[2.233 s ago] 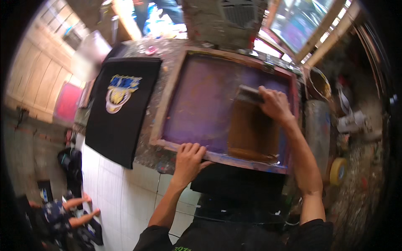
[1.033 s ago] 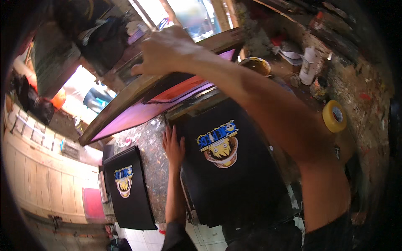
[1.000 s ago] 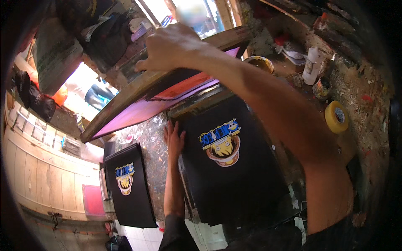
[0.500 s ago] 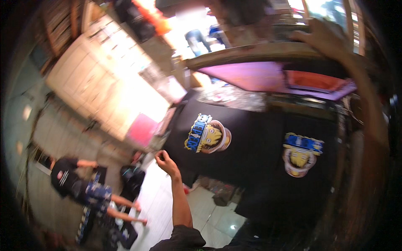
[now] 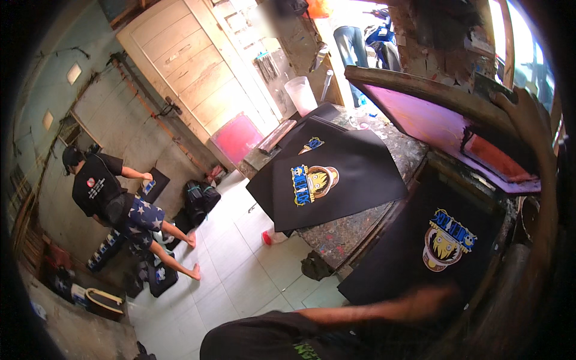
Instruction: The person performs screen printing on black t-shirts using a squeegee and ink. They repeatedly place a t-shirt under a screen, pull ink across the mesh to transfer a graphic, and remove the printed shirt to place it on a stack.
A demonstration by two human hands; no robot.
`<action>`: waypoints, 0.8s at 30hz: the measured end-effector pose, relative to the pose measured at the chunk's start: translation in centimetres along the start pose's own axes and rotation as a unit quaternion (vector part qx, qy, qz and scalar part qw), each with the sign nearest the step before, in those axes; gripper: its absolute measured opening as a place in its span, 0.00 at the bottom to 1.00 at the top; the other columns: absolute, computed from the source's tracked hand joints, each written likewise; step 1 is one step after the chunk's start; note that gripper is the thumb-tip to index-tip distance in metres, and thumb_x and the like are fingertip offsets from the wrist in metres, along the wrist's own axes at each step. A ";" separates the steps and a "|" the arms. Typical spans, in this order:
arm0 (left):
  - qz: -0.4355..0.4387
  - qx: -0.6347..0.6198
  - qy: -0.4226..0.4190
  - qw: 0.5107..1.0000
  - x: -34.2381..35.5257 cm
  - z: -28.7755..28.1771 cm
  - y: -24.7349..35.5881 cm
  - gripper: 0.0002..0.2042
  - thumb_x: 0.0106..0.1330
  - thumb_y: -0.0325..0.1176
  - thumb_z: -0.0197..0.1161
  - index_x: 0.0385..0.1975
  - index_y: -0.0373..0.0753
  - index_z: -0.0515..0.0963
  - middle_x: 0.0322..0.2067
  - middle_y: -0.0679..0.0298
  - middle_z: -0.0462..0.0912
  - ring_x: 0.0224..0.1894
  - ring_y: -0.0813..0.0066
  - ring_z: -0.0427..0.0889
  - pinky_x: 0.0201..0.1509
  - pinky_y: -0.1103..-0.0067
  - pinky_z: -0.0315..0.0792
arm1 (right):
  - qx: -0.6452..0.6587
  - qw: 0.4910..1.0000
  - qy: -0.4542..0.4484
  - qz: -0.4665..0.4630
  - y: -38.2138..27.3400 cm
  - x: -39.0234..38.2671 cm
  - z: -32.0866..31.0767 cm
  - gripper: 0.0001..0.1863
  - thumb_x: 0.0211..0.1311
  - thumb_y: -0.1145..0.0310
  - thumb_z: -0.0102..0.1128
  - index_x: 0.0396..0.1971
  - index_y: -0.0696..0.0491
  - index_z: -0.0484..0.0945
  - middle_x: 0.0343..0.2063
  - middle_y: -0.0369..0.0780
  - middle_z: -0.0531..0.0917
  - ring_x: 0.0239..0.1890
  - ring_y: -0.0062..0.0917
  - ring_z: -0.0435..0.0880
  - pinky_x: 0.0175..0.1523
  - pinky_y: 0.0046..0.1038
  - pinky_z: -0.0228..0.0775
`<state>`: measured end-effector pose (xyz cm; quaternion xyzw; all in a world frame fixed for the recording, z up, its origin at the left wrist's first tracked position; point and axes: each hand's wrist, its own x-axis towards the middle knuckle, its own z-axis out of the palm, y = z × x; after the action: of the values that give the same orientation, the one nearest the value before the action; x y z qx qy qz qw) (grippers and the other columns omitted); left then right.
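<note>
A wooden-edged printing screen (image 5: 414,114) with pink-purple mesh and a red-orange patch is tilted up at the right. My right hand (image 5: 528,114) grips its upper right part. Below the screen, a black sheet (image 5: 396,258) printed with a cartoon face and blue lettering lies on the printing bed. My left hand (image 5: 441,300) is smeared by motion over the near part of that sheet; its fingers cannot be made out. To the left, another printed black sheet (image 5: 366,174) overlaps more black sheets on the stained worktable (image 5: 336,237).
A person (image 5: 114,192) in a black shirt and star-patterned shorts bends at the left, holding a printed sheet. Black bags (image 5: 201,198) lie on the tiled floor (image 5: 240,258). Beyond are a wooden door (image 5: 174,54), a pink panel (image 5: 237,138) and a white bucket (image 5: 300,96).
My left hand has swung from beside the left sheets to the right, over the sheet on the bed. My right hand still holds the screen up. The view has shifted.
</note>
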<state>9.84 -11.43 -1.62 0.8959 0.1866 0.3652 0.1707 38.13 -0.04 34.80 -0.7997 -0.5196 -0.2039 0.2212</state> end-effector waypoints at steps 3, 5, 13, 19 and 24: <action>0.161 -0.238 -0.150 0.946 3.8 11.1 12.0 0.27 0.58 0.41 0.69 0.57 0.40 0.74 0.52 0.52 0.77 0.60 0.51 0.73 0.68 0.54 0.61 | -0.018 0.995 0.091 -0.044 4.5 -0.2 1.9 0.40 0.62 0.35 0.59 0.55 0.59 0.83 0.46 0.53 0.87 0.50 0.44 0.87 0.59 0.40 0.74; 0.233 -0.322 -0.187 0.898 4.8 12.7 18.1 0.27 0.59 0.45 0.69 0.57 0.41 0.75 0.52 0.53 0.79 0.60 0.51 0.74 0.70 0.53 0.60 | -0.030 0.986 0.128 -0.098 6.7 -0.1 0.9 0.39 0.62 0.34 0.58 0.52 0.59 0.84 0.42 0.52 0.88 0.46 0.43 0.88 0.56 0.40 0.75; -0.010 0.008 -0.285 0.959 0.0 -3.4 -0.7 0.27 0.63 0.47 0.71 0.61 0.47 0.79 0.57 0.57 0.82 0.58 0.55 0.81 0.70 0.51 0.64 | 0.070 0.989 -0.062 -0.117 0.9 0.8 0.4 0.37 0.65 0.35 0.55 0.47 0.59 0.85 0.38 0.53 0.86 0.41 0.42 0.87 0.52 0.39 0.76; 0.003 0.098 -0.349 0.932 0.6 -9.5 -10.7 0.39 0.67 0.61 0.62 0.75 0.51 0.63 0.77 0.53 0.55 0.80 0.52 0.49 0.81 0.49 0.39 | 0.065 0.993 -0.059 -0.081 0.3 0.5 -3.9 0.33 0.70 0.44 0.51 0.58 0.59 0.80 0.56 0.59 0.81 0.59 0.49 0.82 0.65 0.40 0.71; -0.014 0.116 -0.356 0.927 0.0 -9.3 -11.2 0.39 0.67 0.65 0.60 0.76 0.56 0.64 0.78 0.58 0.57 0.80 0.58 0.51 0.81 0.51 0.39 | 0.059 0.991 -0.042 -0.108 1.4 3.3 -1.7 0.36 0.68 0.40 0.51 0.56 0.59 0.82 0.57 0.59 0.81 0.60 0.50 0.81 0.67 0.40 0.69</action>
<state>0.77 -0.13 -0.27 0.9778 0.1675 -0.0049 0.1259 40.48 0.94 37.87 -0.7322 -0.6232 -0.1619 0.2221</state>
